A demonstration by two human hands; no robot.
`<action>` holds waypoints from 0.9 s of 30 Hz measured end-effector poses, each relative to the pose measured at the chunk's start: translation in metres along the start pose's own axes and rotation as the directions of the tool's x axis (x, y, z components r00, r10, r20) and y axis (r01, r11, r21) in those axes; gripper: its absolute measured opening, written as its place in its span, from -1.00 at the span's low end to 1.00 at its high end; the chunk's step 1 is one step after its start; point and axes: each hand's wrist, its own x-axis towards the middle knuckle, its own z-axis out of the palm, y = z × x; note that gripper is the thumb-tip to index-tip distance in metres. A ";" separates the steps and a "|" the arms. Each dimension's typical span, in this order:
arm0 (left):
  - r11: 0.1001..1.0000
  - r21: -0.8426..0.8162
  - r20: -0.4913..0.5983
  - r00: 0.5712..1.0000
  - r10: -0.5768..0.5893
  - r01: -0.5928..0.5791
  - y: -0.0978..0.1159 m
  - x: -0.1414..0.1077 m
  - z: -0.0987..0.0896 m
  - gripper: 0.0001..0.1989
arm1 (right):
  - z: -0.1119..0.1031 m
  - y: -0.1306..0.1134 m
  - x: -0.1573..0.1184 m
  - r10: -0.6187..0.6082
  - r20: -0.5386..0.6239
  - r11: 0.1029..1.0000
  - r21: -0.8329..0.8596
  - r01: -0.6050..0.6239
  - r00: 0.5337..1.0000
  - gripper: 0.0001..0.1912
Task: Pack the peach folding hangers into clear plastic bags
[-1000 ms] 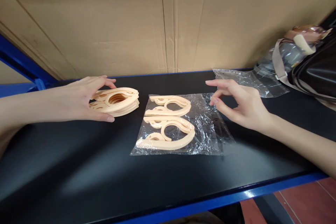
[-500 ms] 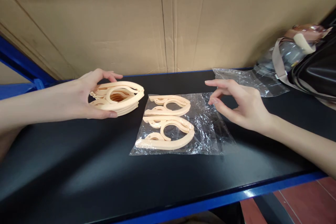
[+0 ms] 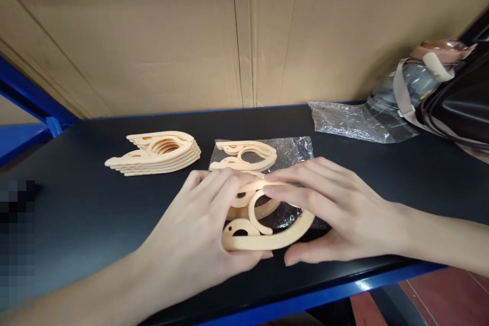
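Between my hands is a cream plastic folding hanger [image 3: 288, 238], folded into a leaf shape with a hook-like curve inside. My left hand [image 3: 202, 224] grips its left end, thumb underneath. My right hand [image 3: 336, 214] has its fingers on the hanger's upper right side and its thumb below. Under the held hanger lies a clear plastic bag [image 3: 303, 148]. Another folded hanger [image 3: 248, 163] lies flat at the bag; whether inside or on top I cannot tell. A second one near it is mostly hidden. To the left stands a neat stack of folded hangers [image 3: 171, 163], untouched.
Another clear plastic bag [image 3: 351, 121] lies at the back right of the black tabletop [image 3: 76, 224]. Beside it are a clear bottle with a strap [image 3: 405, 86] and a black bag [image 3: 458, 97]. Cardboard [image 3: 171, 35] covers the back. A blue edge [image 3: 305, 298] runs along the front.
My left hand has left the stack and moved right and nearer. My right hand has come in from the right, and both hands now hold one hanger over the bag.
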 end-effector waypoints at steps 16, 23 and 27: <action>0.981 0.157 -0.053 0.991 0.123 -0.114 -0.008 0.005 0.004 -0.40 | 0.005 -0.001 -0.001 0.150 0.084 0.986 0.058 -0.155 0.985 -0.30; 0.963 0.222 -0.067 0.983 0.169 -0.150 -0.022 0.008 0.004 -0.39 | 0.004 0.011 -0.003 0.184 0.070 0.981 0.044 -0.187 0.980 -0.24; 0.963 0.217 -0.080 0.981 0.178 -0.157 -0.021 0.008 0.006 -0.45 | 0.005 0.010 -0.003 0.197 0.105 0.977 0.068 -0.204 0.975 -0.23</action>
